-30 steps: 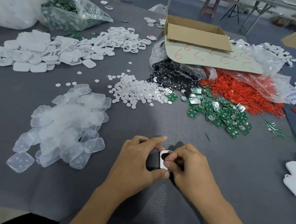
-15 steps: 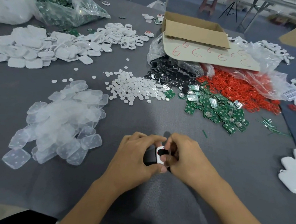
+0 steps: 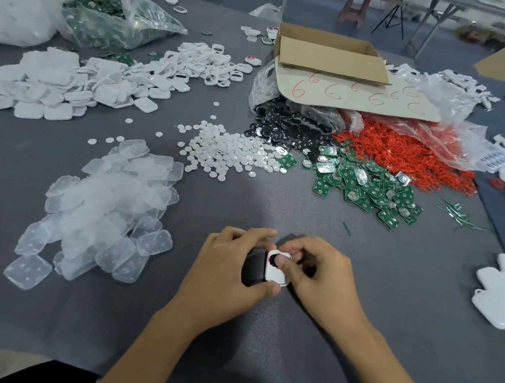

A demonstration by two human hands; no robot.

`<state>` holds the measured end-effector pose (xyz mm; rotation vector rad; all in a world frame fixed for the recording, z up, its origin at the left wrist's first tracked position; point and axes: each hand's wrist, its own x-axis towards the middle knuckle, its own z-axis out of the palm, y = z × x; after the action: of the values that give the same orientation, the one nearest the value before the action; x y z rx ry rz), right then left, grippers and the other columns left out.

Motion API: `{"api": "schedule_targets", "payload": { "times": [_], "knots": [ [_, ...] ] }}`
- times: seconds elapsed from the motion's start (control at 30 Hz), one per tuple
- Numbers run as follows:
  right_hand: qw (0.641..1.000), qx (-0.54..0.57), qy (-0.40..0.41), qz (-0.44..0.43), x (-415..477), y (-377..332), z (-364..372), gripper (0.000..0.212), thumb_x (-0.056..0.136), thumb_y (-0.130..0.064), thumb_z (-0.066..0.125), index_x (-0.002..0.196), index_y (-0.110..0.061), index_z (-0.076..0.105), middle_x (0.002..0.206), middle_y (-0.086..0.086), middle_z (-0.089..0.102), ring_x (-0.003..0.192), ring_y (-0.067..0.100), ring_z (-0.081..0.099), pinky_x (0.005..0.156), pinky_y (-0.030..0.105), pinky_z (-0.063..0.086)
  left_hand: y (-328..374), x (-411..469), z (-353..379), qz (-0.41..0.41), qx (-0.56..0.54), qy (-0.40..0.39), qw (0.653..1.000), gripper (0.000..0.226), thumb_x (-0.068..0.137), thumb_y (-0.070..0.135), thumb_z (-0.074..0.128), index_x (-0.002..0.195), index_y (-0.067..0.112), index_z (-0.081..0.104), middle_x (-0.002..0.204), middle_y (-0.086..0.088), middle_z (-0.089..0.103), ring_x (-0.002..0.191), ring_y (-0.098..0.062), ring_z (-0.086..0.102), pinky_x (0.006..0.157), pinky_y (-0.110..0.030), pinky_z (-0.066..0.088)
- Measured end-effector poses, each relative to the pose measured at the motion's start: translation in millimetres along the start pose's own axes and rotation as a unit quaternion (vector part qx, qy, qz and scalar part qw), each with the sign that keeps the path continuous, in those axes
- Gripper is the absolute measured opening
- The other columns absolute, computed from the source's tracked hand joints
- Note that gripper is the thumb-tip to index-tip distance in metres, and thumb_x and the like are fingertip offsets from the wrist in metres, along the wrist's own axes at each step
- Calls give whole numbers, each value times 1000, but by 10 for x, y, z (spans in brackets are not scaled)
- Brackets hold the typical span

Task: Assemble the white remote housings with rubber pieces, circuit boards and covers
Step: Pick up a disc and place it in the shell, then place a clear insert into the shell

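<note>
Near the front of the grey table (image 3: pixel 416 307), the left hand (image 3: pixel 230 270) and the right hand (image 3: pixel 325 283) both grasp one white remote housing (image 3: pixel 276 275); the left fingers curl round its top and bottom edges, and the right thumb presses on the dark opening at its upper end. Beyond them lie a heap of clear covers (image 3: pixel 104 205) to the left, white discs (image 3: pixel 227 153) in the middle and green circuit boards (image 3: pixel 365 184) to the right. Farther back are black rubber pieces (image 3: pixel 288 128) and red rubber rings (image 3: pixel 412 154) spilling from plastic bags, a pile of white housings (image 3: pixel 58 88) at far left, and an open cardboard box (image 3: pixel 329 62).
</note>
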<state>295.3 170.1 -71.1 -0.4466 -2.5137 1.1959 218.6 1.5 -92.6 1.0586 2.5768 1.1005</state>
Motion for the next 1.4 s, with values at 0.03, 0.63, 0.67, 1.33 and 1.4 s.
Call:
{"api": "schedule_targets", "payload": {
  "times": [0.03, 0.63, 0.67, 1.33, 1.4],
  "knots": [
    [1000, 17, 2, 5, -9, 11, 0, 22, 82, -14, 80, 83, -35, 73, 82, -15, 68, 79, 10, 65, 68, 17, 49, -1, 0, -1, 0, 4, -1, 1000, 78, 69, 66, 72, 139, 53, 40, 124, 39, 56, 125, -2, 44, 101, -21, 29],
    [984, -53, -150, -80, 154, -945, 1266, 18, 90, -16, 60, 107, -18, 67, 109, -2, 47, 103, 18, 42, 89, 25, 42, -239, -568, -663, -261, 148, 227, 927, 24, 95, 21, 67, 119, 20, 69, 115, -5, 59, 107, -23, 39, 89, -43, 38],
    [986, -40, -147, -73, 149, -935, 1259, 16, 90, -16, 61, 104, -20, 67, 107, -4, 49, 103, 16, 42, 89, 22, 41, -241, -565, -680, -252, 134, 227, 931, 24, 93, 20, 70, 117, 21, 68, 115, -2, 60, 107, -20, 38, 90, -39, 36],
    [957, 288, -26, 21, -103, -374, -200, 36, 88, 21, 56, 93, -10, 72, 84, 6, 75, 74, 18, 69, 67, 27, 54, 528, -226, -117, -191, -566, 109, 794, 37, 68, 22, 93, 102, 20, 77, 104, -2, 76, 100, -15, 72, 83, -21, 55],
    [924, 368, -31, 94, -139, -327, -245, 20, 94, 0, 61, 104, -12, 74, 90, 8, 76, 83, 14, 72, 74, 21, 56, 548, -212, -54, -180, -559, 131, 799, 38, 70, 19, 92, 104, 22, 76, 106, -2, 77, 99, -16, 73, 80, -18, 55]
  ]
}}
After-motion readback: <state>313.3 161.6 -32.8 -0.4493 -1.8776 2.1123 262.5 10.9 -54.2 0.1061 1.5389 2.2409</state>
